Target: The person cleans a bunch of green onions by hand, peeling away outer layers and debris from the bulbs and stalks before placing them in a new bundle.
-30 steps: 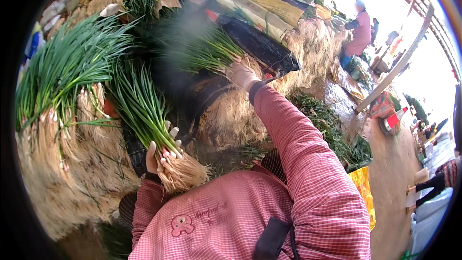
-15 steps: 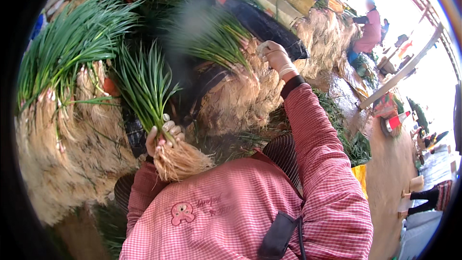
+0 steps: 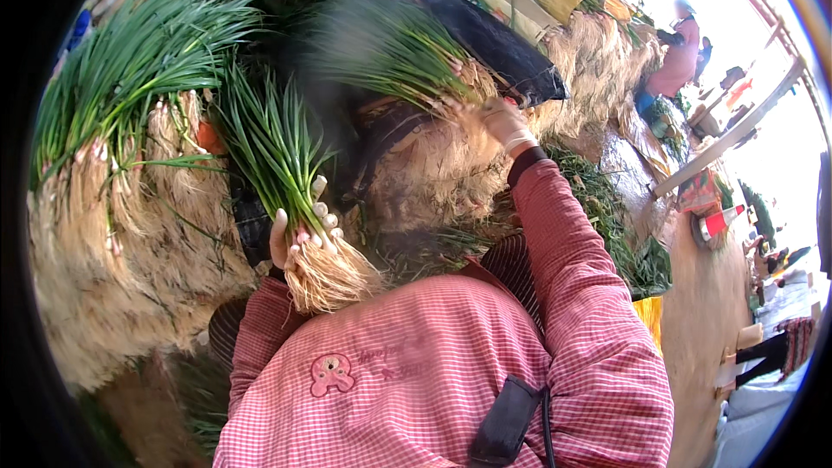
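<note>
A person in a pink checked smock (image 3: 433, 329) reaches with both arms; left of centre, the left hand (image 3: 279, 241) cradles a bundle of spring onions (image 3: 286, 173), thumb on one side of the white stems and fingers on the other, leaves pointing up and left, pale roots fanning down and right; at upper centre, a loose spread of spring onions (image 3: 407, 69) lies up and left of the right hand (image 3: 505, 124), its long axis sloping from leafy tips at left to root ends by those fingers; the right hand is the nearer to it, its fingers bent at the root ends, though whether they grip any stems I cannot tell; a black plastic sack (image 3: 485, 39) lies just above the spread; compared with half a second ago, the right hand is in at the root ends rather than raised clear to their right; the left thumb and fingers stand wider apart around the bundle.
</note>
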`<action>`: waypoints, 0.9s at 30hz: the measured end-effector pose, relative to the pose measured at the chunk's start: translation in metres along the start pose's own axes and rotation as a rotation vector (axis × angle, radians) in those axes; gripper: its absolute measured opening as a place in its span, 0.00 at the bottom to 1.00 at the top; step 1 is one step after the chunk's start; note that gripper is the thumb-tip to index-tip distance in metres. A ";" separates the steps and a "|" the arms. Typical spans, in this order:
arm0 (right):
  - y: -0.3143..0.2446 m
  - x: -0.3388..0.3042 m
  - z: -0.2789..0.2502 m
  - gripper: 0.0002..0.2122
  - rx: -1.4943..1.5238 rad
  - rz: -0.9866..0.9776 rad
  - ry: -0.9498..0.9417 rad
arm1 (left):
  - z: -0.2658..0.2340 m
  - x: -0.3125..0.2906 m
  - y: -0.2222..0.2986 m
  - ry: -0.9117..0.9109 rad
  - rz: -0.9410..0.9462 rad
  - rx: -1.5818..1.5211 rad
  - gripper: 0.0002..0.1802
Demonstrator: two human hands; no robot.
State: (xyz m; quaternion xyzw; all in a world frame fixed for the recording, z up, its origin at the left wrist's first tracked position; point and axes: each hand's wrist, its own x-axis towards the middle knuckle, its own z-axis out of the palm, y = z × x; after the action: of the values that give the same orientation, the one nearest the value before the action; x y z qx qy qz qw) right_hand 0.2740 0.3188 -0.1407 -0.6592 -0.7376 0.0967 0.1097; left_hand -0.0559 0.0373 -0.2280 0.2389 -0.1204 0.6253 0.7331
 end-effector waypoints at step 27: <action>-0.134 -0.185 0.068 0.12 0.305 -0.594 -0.233 | -0.020 -0.015 -0.002 0.695 -0.305 0.552 0.21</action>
State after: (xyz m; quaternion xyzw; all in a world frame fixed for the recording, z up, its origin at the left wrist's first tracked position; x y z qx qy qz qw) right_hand 0.1467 0.1198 -0.1736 -0.3766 -0.8817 0.2442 0.1453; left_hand -0.0593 0.0347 -0.2527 0.2165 0.3397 0.5620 0.7225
